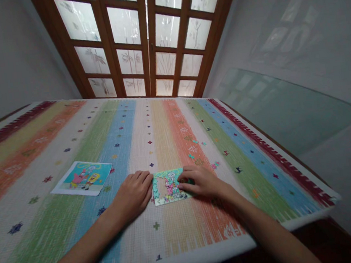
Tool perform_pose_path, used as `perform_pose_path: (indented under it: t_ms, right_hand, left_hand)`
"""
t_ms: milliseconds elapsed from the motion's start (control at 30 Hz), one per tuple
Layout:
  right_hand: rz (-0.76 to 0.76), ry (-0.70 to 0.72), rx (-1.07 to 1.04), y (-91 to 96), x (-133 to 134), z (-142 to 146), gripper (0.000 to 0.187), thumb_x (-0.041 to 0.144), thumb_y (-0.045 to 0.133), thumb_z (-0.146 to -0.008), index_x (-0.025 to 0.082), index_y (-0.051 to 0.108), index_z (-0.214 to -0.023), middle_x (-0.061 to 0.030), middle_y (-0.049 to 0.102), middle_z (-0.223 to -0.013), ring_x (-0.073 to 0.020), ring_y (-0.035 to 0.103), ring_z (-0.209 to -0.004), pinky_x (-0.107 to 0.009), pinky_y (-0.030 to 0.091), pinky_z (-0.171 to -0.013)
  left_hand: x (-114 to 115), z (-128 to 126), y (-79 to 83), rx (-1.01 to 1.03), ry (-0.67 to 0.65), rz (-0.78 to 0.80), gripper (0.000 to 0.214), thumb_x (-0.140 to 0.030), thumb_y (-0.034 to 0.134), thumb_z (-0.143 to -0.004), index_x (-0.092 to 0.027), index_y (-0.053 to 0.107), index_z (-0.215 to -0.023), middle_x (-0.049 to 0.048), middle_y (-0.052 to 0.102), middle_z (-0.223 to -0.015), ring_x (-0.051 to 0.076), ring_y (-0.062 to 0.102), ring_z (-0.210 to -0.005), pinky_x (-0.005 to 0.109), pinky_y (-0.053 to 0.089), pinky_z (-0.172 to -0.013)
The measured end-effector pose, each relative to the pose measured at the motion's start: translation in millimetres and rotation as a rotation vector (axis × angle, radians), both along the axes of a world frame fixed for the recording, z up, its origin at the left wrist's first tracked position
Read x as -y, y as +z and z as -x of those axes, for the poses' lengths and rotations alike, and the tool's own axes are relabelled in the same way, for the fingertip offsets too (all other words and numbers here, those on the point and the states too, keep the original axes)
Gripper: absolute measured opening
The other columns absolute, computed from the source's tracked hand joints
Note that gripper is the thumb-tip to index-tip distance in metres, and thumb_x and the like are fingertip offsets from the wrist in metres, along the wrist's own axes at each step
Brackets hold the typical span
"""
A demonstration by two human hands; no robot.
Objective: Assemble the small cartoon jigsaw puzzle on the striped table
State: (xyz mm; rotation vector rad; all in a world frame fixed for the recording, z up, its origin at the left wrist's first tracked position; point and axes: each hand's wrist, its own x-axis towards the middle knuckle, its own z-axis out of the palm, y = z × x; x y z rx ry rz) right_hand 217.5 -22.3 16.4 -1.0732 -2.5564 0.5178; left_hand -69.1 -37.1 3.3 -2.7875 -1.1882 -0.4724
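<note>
A small jigsaw puzzle [168, 187] lies on the striped tablecloth [149, 126], partly assembled, with an empty gap in its left half. My left hand [133, 194] rests flat beside the puzzle's left edge, fingertips touching it. My right hand [200, 180] lies on the puzzle's right edge with the fingers curled and pressed on the pieces there; whether a piece is under them is hidden. Several loose puzzle pieces [196, 150] are scattered on the orange stripe beyond my right hand.
A cartoon reference picture [84, 177] lies to the left on the cloth. The table's right edge [279, 153] runs along a wall, where a glass sheet [287, 110] leans. Wooden doors with frosted panes [146, 37] stand behind the table.
</note>
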Motion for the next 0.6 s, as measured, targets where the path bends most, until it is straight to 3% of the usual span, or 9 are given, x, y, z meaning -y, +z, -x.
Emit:
perform_pose_path:
  t_ms: [400,600]
  right_hand:
    - [-0.045,-0.073,-0.008,-9.1,5,29,0.019,0.033,0.065,-0.1,0.02,0.076,-0.106,-0.0051,0.069,-0.09,-0.0152,0.061,-0.078,-0.027,0.038,-0.069]
    - [-0.159,-0.041,-0.04,-13.4,6,31,0.025,0.034,0.058,-0.103,0.018,0.077,-0.104,-0.0058,0.066,-0.087,-0.0153,0.058,-0.074,-0.028,0.037,-0.066]
  left_hand:
    - [0,-1,0.1,0.013,-0.008,-0.038,0.017,-0.019,0.047,-0.101,-0.015,0.061,-0.109,0.0132,0.066,-0.108,0.029,0.062,-0.101,0.042,0.05,-0.085]
    - [1,0,2.1,0.005,-0.008,-0.018,0.017,-0.018,0.045,-0.101,-0.015,0.06,-0.108,0.0141,0.066,-0.109,0.03,0.061,-0.101,0.043,0.05,-0.085]
